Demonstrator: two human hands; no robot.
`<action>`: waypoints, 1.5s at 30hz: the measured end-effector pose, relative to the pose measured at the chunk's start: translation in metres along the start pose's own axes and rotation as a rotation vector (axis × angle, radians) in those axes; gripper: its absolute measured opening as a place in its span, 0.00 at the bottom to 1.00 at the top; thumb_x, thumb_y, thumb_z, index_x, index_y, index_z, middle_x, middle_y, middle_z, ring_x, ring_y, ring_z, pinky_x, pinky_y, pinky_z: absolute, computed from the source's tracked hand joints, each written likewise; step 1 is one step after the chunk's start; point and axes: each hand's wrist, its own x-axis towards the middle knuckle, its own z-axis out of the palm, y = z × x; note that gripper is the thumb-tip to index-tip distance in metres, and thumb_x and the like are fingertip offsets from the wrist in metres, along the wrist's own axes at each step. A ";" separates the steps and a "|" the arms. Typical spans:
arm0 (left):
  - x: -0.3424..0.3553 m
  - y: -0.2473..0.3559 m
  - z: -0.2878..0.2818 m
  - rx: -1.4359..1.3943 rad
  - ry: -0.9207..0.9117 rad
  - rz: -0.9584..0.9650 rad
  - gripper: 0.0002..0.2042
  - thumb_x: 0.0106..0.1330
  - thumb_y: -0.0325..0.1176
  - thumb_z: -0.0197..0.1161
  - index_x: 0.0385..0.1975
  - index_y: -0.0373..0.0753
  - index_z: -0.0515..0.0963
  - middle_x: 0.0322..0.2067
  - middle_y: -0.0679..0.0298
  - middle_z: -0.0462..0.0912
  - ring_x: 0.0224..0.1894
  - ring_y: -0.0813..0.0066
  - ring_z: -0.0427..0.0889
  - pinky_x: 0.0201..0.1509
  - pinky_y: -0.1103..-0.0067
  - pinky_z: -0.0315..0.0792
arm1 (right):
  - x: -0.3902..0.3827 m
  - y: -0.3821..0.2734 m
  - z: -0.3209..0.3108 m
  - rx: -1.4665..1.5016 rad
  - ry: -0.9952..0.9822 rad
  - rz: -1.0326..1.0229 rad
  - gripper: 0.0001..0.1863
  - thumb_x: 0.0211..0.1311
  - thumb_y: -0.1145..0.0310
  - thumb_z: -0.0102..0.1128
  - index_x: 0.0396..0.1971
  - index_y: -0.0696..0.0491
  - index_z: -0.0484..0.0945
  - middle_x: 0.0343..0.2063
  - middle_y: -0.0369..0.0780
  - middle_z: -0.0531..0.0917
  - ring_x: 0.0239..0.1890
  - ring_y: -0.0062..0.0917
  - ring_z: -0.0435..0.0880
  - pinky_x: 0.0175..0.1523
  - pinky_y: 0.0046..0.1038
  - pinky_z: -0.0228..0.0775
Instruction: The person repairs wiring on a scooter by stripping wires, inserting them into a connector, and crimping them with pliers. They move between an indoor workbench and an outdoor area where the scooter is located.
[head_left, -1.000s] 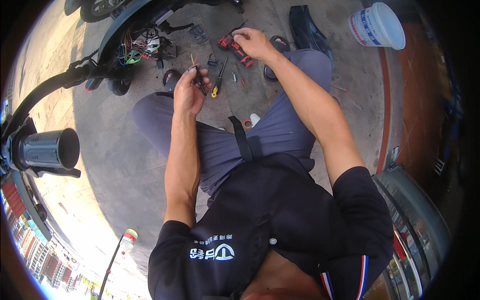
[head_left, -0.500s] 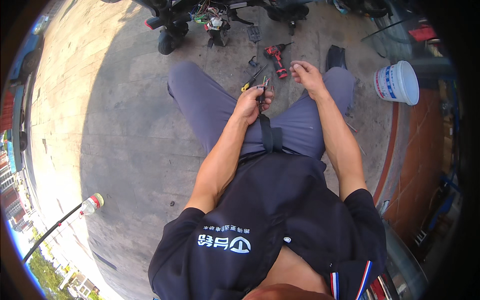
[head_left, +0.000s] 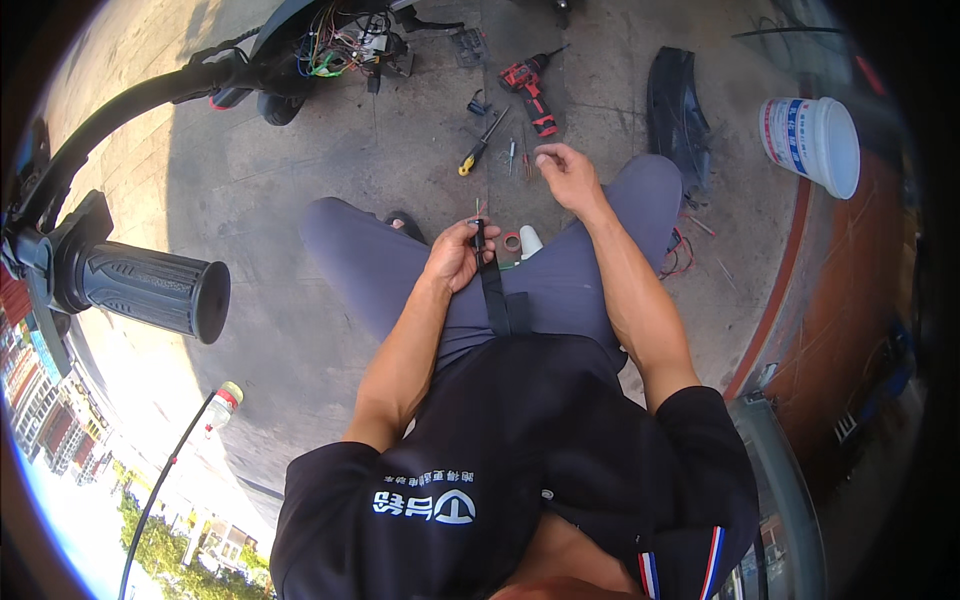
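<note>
My left hand [head_left: 458, 256] is closed around a slim black piece [head_left: 479, 232], and thin coloured wires [head_left: 479, 208] stick up from its top. A black strap [head_left: 495, 295] hangs below that hand across my lap. My right hand [head_left: 572, 182] is raised over my right thigh, apart from the left. Its fingers are curled together, and whatever they may hold is too small to make out. Between my legs lie a reddish tape roll [head_left: 512, 241] and a white cup-like piece [head_left: 530, 242]. Farther out are a yellow-black screwdriver [head_left: 482, 146] and a red-black cordless drill [head_left: 532, 92].
A handlebar grip [head_left: 150, 290] juts in at the left. Exposed wiring [head_left: 345, 45] hangs from a vehicle at the far side. To the right are a curved black panel [head_left: 672, 110] and a white bucket [head_left: 830, 150]. A bottle [head_left: 226, 396] stands out at lower left.
The view has shifted, bringing the handlebar into sight at left and showing the tape roll and white piece. My left hand still holds the black piece; my right stays raised with curled fingers.
</note>
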 end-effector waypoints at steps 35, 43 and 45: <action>-0.402 -0.146 0.151 -0.047 0.440 0.317 0.08 0.66 0.32 0.56 0.41 0.37 0.70 0.23 0.64 0.74 0.20 0.77 0.71 0.22 0.83 0.64 | -0.405 0.007 -0.279 -0.444 -0.071 0.731 0.10 0.60 0.66 0.53 0.34 0.57 0.78 0.22 0.36 0.78 0.22 0.19 0.73 0.23 0.23 0.64; -0.479 -0.365 -0.042 -0.255 0.702 0.241 0.07 0.64 0.35 0.56 0.31 0.40 0.68 0.19 0.67 0.70 0.16 0.78 0.67 0.16 0.81 0.60 | -0.438 -0.074 -0.217 -0.520 -0.031 0.398 0.14 0.60 0.62 0.54 0.39 0.57 0.78 0.26 0.35 0.80 0.25 0.18 0.76 0.30 0.23 0.70; -0.508 -0.439 -0.072 -0.380 0.797 0.112 0.08 0.63 0.36 0.56 0.28 0.41 0.67 0.18 0.67 0.69 0.16 0.77 0.67 0.15 0.80 0.59 | -0.459 -0.091 -0.197 -0.590 -0.125 0.362 0.16 0.58 0.61 0.55 0.40 0.56 0.80 0.31 0.41 0.83 0.35 0.25 0.81 0.41 0.27 0.71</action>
